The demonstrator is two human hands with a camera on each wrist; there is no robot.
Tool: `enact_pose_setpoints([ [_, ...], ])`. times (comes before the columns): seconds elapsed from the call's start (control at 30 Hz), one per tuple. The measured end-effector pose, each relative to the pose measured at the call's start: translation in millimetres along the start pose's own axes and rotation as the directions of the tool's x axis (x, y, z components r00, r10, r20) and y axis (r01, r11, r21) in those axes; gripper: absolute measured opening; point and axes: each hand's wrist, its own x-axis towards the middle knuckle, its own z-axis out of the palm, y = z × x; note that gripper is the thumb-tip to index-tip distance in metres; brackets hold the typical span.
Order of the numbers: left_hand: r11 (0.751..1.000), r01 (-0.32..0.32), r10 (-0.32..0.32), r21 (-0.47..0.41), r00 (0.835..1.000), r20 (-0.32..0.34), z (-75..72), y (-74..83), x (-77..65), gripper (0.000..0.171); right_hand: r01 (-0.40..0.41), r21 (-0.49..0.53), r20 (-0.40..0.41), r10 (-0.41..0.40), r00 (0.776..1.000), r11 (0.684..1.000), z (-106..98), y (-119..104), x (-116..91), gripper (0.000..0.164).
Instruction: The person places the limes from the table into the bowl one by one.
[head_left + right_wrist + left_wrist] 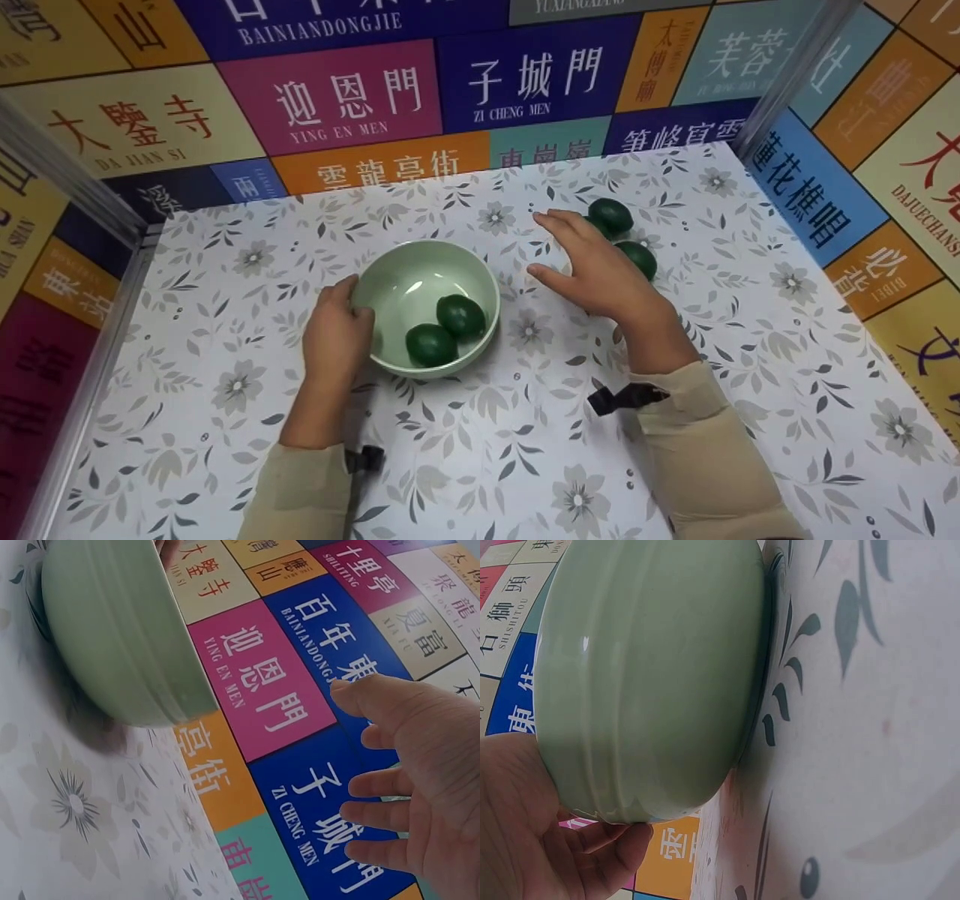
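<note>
A pale green bowl (397, 277) stands on the table with two glossy dark green oval fruits inside, a nearer fruit (431, 346) and a farther fruit (460, 316). At the bowl's left rim, my left hand (335, 330) grips it, thumb over the edge. The left wrist view shows the bowl's outer wall (652, 682) beside that hand (547, 825). My right hand (600, 274) is in the air right of the bowl, fingers spread and holding nothing. Two more dark green fruits, one farther (610, 217) and one nearer (637, 259), lie just beyond it, partly hidden by the hand.
A white floral cloth (480, 465) covers the table. Panels with large printed characters (337, 97) rise at the back and both sides. A dark strap (628, 398) hangs at my right cuff, and another dark piece (365, 459) is at the left.
</note>
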Motion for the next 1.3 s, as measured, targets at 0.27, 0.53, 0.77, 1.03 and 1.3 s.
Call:
enact_pose_setpoints([
  [0.27, 1.000, 0.003, -0.003, 0.000, 1.000, -0.007, 0.6, 0.0, 0.0, 0.057, -0.099, 0.001, 0.048, 0.099, 0.994, 0.995, 0, 12, 3, 0.078],
  [0.53, 1.000, 0.001, -0.001, 0.002, 1.000, -0.013, 1.1, -0.4, 0.7, 0.058, -0.160, 0.005, 0.095, 0.159, 0.983, 0.987, 1, 25, 4, 0.081],
  [0.77, 1.000, 0.005, -0.005, -0.002, 1.000, -0.006, 0.0, 1.2, -0.6, 0.057, -0.207, -0.016, 0.148, 0.207, 0.967, 0.978, 2, 36, 5, 0.082],
  [1.03, 1.000, 0.015, -0.015, -0.009, 1.000, 0.003, -0.1, 2.0, -0.6, 0.058, -0.243, -0.043, 0.189, 0.247, 0.951, 0.969, 5, 46, 8, 0.084],
  [1.3, 1.000, 0.022, -0.022, -0.007, 1.000, 0.004, 0.3, 2.0, -0.6, 0.058, -0.256, -0.049, 0.225, 0.261, 0.939, 0.965, 5, 52, 7, 0.084],
])
